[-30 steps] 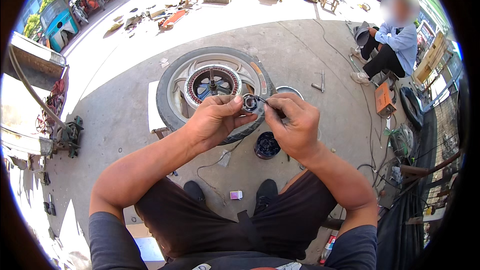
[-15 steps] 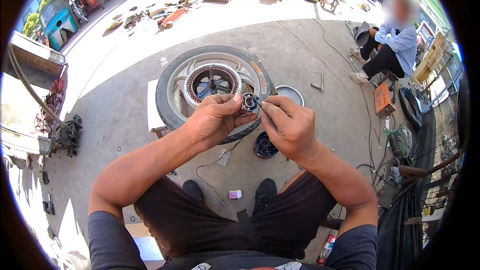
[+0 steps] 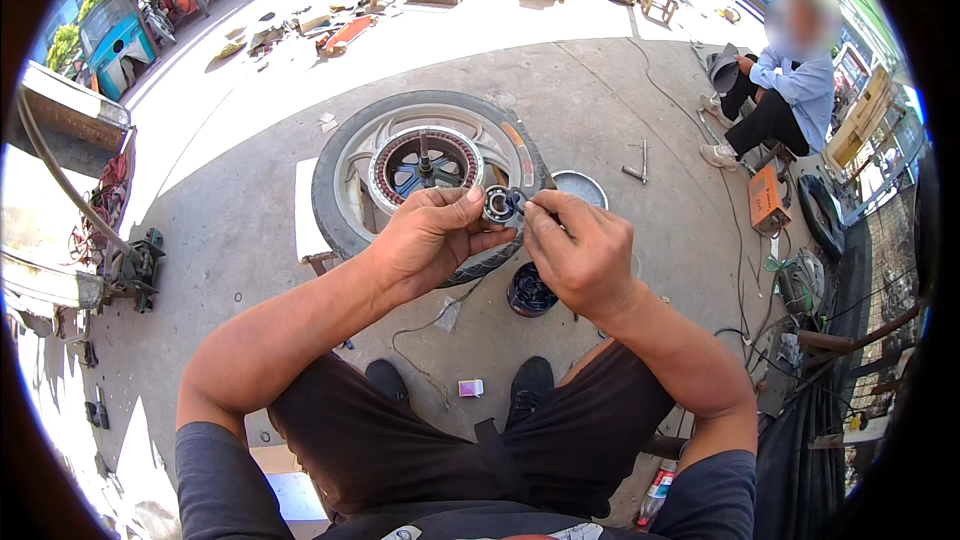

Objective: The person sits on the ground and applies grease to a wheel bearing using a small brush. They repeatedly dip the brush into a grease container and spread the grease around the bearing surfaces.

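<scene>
Two hands up in front, both busy at one bearing (image 3: 498, 204). Left hand (image 3: 428, 240) has it pinched between thumb and fingers, open face tilted up toward the camera, balls visible round the ring. Right hand (image 3: 587, 245) is just beside it, thumb and fingertips closed on a thin dark piece (image 3: 520, 197) that meets the bearing's right side — too small to tell what it is. Dark smear on that side of the bearing.

Bearing is held up in the air, seen over the right part of the wheel (image 3: 335, 175). Wheel lies flat, axle (image 3: 424, 155) standing up from the hub. Open tin (image 3: 531, 304) with dark paste below the right hand, round dish (image 3: 590, 187) beyond that hand near the tire. Small pink box (image 3: 470, 389) on the floor between the shoes (image 3: 532, 385) — seated person (image 3: 803, 90) off to the right, orange box (image 3: 768, 200) near them
</scene>
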Action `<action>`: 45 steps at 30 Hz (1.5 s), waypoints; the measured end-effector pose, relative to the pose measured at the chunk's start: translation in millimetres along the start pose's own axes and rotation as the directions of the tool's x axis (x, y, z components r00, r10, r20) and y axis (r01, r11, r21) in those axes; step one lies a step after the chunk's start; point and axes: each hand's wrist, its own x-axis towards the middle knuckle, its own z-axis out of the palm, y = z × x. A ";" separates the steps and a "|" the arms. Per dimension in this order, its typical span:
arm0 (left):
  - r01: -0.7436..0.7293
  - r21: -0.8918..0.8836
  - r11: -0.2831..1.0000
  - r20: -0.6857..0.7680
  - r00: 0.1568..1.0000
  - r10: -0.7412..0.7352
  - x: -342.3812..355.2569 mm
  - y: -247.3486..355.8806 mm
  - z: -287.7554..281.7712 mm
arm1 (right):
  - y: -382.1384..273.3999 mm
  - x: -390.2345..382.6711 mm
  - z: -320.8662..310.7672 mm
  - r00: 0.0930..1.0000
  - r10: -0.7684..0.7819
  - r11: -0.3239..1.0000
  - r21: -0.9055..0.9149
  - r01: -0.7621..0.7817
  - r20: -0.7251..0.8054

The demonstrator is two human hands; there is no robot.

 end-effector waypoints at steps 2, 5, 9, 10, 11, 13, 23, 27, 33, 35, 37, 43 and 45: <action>-0.001 -0.004 1.000 -0.002 1.000 0.001 -1.2 1.1 1.1 | 0.3 0.1 -0.2 1.000 -0.024 0.999 -0.023 0.024 -0.004; -0.005 -0.013 1.000 0.005 1.000 0.005 -2.8 2.1 1.1 | 0.7 0.1 -0.9 0.999 -0.047 0.998 -0.049 0.047 -0.007; -0.004 -0.013 1.000 0.008 1.000 0.004 -4.6 2.9 2.2 | -0.4 0.3 -4.3 0.999 -0.046 0.997 -0.064 0.046 0.003; -0.008 -0.010 1.000 0.008 1.000 0.008 -4.5 2.4 1.0 | -0.3 -0.2 -5.4 0.999 -0.034 0.997 -0.073 0.034 0.005; -0.012 -0.006 1.000 0.008 1.000 0.012 -3.8 1.3 -1.3 | 0.3 -1.1 -6.7 1.000 -0.022 0.996 -0.082 0.022 0.006; -0.016 0.012 1.000 -0.001 1.000 0.016 -3.8 0.4 -2.2 | 1.4 -2.3 -8.8 0.999 0.047 0.998 -0.050 -0.048 -0.012; -0.001 0.114 0.994 -0.016 1.000 0.003 -6.2 -0.8 -2.1 | 1.2 3.8 -8.7 0.887 0.455 0.723 0.550 -0.417 0.075; 0.001 0.118 0.993 -0.015 1.000 0.000 -6.8 -0.8 -3.9 | 0.7 9.7 -9.0 0.924 0.382 0.785 0.519 -0.339 0.027; 0.024 0.102 0.994 -0.013 1.000 -0.023 -5.9 -0.3 0.2 | 2.0 9.2 -13.6 0.945 0.317 0.822 0.474 -0.316 0.080; 0.029 0.081 0.996 -0.030 0.999 -0.026 -6.1 -0.3 1.4 | 3.5 8.3 -14.1 0.963 0.259 0.858 0.443 -0.262 0.068; 0.031 0.060 0.998 -0.038 0.999 -0.028 -5.6 -0.4 0.9 | 3.4 8.2 -14.4 0.975 0.213 0.883 0.415 -0.219 0.062; 0.029 0.016 0.999 -0.023 0.999 -0.028 -3.7 -1.7 -1.7 | -0.4 6.9 -17.6 0.991 0.109 0.939 0.319 -0.126 0.071; 0.022 0.006 1.000 -0.005 1.000 -0.022 -3.5 -2.3 -1.8 | -2.0 4.6 -16.8 0.995 0.078 0.958 0.272 -0.094 0.069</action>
